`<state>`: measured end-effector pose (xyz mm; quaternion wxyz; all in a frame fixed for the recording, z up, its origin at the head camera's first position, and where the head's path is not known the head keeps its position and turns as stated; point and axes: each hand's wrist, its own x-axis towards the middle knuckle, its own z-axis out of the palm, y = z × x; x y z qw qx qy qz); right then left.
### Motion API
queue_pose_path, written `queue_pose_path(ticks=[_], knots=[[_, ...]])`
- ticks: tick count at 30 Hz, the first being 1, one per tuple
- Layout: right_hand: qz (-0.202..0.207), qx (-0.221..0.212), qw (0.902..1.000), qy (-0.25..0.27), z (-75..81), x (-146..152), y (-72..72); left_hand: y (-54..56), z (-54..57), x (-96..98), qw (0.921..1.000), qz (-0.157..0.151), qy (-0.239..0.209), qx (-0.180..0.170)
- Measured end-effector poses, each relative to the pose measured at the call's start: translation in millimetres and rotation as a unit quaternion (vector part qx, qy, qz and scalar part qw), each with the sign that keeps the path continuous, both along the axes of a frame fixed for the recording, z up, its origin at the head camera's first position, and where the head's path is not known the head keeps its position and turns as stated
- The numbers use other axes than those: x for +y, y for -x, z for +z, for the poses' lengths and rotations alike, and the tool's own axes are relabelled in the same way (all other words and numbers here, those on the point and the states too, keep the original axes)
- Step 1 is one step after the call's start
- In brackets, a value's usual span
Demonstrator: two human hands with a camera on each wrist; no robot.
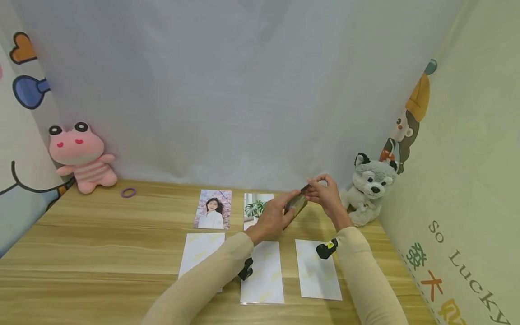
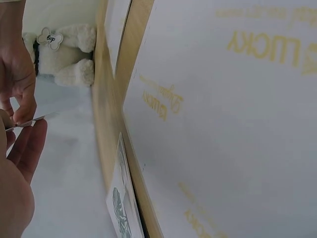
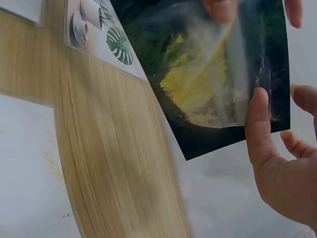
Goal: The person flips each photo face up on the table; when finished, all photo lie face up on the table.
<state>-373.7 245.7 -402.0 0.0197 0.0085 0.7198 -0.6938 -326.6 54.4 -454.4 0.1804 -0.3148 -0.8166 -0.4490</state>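
Between both hands, raised over the back of the table, is a photo print (image 3: 208, 69) with dark green edges and a yellow-lit middle crossed by a rainbow. My left hand (image 1: 273, 217) holds it by its left part, thumb on the picture face. My right hand (image 1: 325, 195) pinches the opposite edge, its thumb lying on the picture in the right wrist view. Left of the hands lies a photo of a potted plant (image 1: 253, 209), partly hidden by the left hand. Beside that one is a portrait photo (image 1: 213, 211) of a person before pink blossoms.
In the front row lie three face-down white prints: the left one (image 1: 199, 253), the middle one (image 1: 263, 277) and the right one (image 1: 318, 275). A grey plush dog (image 1: 365, 189) sits at back right, a pink plush toy (image 1: 87, 158) at back left near a purple ring (image 1: 128, 192).
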Motion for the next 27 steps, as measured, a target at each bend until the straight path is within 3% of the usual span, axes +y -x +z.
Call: queue_pose_path(ticks=[15, 22, 27], knots=[[-0.043, 0.009, 0.9968, -0.066, -4.9, -9, -2.4, 1.2, -3.9, 0.0, 0.9989, 0.027, -0.025, 0.03], [-0.051, -0.003, 0.9947, -0.09, -5.6, -5, -3.5, 0.5, -4.4, -0.3, 0.9984, 0.032, -0.042, 0.021], [-0.026, -0.016, 0.9924, -0.119, -8.4, 1, -5.9, 0.5, -4.3, -0.3, 0.9965, 0.041, -0.073, 0.005]])
